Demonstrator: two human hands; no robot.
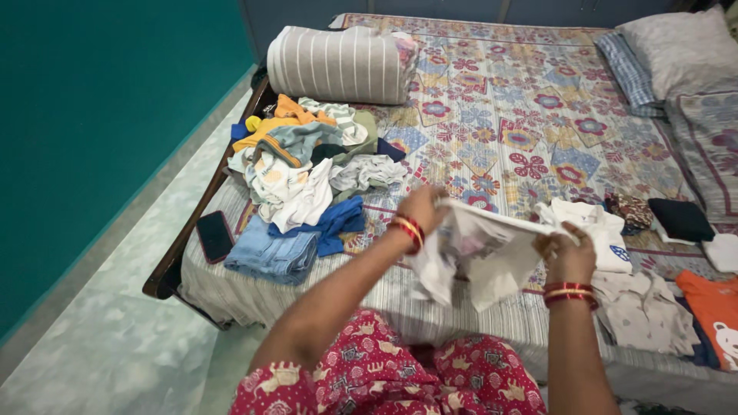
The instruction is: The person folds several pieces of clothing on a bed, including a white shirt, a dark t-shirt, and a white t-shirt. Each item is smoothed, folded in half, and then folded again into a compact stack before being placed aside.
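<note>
My left hand (423, 207) and my right hand (565, 250) each grip one end of a small white printed garment (480, 253), which I hold stretched above the near edge of the bed (492, 115). Its lower part hangs loose and crumpled between my hands. Both wrists wear red and gold bangles. A pile of unfolded small clothes (307, 165) in white, orange, grey and blue lies on the bed to the left of my left hand. Blue jeans (273, 253) sit at the pile's near side.
A black phone (214, 236) lies at the bed's left edge. A rolled striped grey blanket (338, 65) lies at the far left, pillows (680, 50) at the far right. Folded clothes, white (596, 227), black (680, 219), beige (646, 311) and orange (715, 307), lie to the right.
</note>
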